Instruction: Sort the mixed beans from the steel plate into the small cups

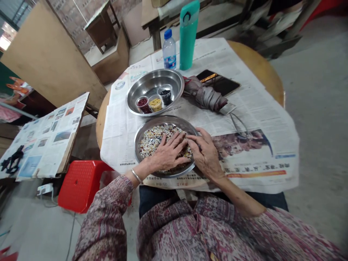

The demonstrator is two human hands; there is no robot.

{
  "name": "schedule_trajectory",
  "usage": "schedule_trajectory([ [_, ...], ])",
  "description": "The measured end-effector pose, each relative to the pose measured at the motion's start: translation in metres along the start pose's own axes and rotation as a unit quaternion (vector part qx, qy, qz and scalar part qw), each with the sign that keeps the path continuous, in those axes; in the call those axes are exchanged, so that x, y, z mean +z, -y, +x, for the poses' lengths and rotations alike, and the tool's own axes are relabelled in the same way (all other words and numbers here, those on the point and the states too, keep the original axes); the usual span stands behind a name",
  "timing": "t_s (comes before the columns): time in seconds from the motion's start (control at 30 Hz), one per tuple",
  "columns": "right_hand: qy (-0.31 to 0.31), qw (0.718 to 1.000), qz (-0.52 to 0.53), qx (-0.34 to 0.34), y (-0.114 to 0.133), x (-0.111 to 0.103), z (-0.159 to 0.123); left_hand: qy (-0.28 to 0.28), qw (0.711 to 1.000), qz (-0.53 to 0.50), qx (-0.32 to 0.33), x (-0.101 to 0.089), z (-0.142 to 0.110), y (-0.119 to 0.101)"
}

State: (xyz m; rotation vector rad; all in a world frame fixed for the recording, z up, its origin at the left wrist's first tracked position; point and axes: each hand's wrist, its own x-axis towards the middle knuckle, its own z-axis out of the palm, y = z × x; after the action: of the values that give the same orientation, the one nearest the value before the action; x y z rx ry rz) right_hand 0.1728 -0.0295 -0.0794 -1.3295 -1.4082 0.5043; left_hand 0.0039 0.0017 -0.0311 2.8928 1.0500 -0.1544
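Note:
A shallow steel plate (165, 120) holds a speckled mix of small beans and grains (152, 141). My left hand (168, 152) lies flat on the mix, fingers spread, holding nothing. My right hand (205, 154) curves over the plate's right rim, its fingertips at the mix. Beyond the plate sits a steel bowl (152, 85) with a small cup of red beans (143, 105), a cup of yellow grains (156, 104) and a cup of black beans (165, 96).
Newspaper (252, 108) covers a round wooden table (258, 61). On it are a folded grey umbrella (205, 96), a black phone (217, 81), a water bottle (169, 50) and a teal flask (188, 34). A red plastic stool (81, 185) stands at the left.

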Motion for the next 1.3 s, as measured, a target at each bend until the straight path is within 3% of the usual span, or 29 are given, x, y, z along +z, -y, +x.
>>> schedule_trajectory([
  [0.2,-0.001,1.000,-0.005,0.002,0.000,0.001,-0.001,-0.017,0.994,0.020,-0.106,-0.002,0.001,0.026],
  [0.37,0.003,1.000,-0.001,0.012,0.002,0.000,-0.001,0.013,0.979,0.008,-0.204,-0.005,-0.025,0.029],
  [0.43,0.006,1.000,-0.003,0.015,0.003,0.000,0.000,0.025,0.980,0.005,-0.198,-0.004,-0.035,0.021],
  [0.53,0.008,1.000,-0.004,0.015,0.002,0.000,-0.001,0.029,0.991,0.003,-0.130,-0.002,-0.037,0.005],
  [0.7,0.004,1.000,-0.010,0.013,0.000,0.000,-0.001,0.012,1.000,0.014,-0.020,0.004,-0.008,-0.004],
  [0.83,0.003,1.000,-0.009,0.008,0.000,0.001,-0.001,-0.015,0.997,0.034,-0.065,0.005,0.005,0.010],
  [1.0,0.001,1.000,-0.005,0.012,0.001,0.002,-0.001,-0.069,0.984,0.027,-0.159,0.001,-0.016,0.022],
  [1.13,0.000,1.000,-0.006,0.008,0.001,0.003,-0.002,-0.149,0.982,-0.021,-0.116,-0.012,-0.026,0.025],
  [1.3,0.004,1.000,-0.012,0.002,0.000,0.002,-0.003,-0.239,0.963,-0.097,-0.083,-0.034,0.001,0.044],
])
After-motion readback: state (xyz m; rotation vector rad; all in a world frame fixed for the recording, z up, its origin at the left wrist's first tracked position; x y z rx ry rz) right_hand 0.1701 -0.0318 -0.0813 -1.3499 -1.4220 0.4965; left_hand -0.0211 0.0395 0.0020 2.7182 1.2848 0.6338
